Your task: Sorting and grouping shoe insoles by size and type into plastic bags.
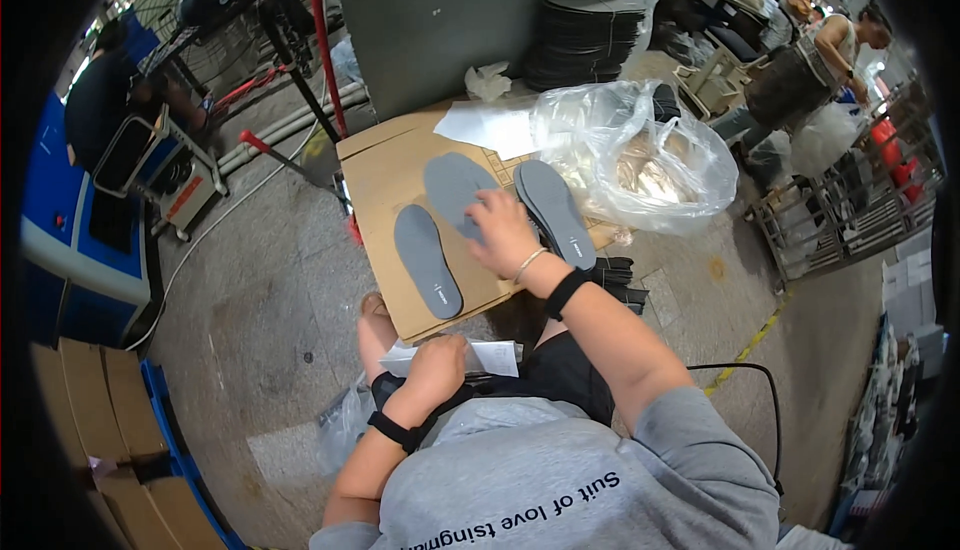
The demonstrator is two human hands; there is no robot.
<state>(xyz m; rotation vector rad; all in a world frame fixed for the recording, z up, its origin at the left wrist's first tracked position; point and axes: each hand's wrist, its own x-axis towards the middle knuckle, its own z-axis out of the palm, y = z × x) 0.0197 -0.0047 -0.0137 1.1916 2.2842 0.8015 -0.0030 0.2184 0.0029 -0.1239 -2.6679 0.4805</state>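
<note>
Right hand (503, 233): fingers flat on middle grey insole (455, 188), cardboard sheet (400, 165) | left hand (437, 365): closed on white paper (490, 355), near lap | risk: pressing could have skewed neighbouring insoles.

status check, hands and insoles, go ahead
Right hand flat on middle grey insole, fingers open. Left hand holding white paper at lap. Clear plastic bag beside the cardboard.
</note>
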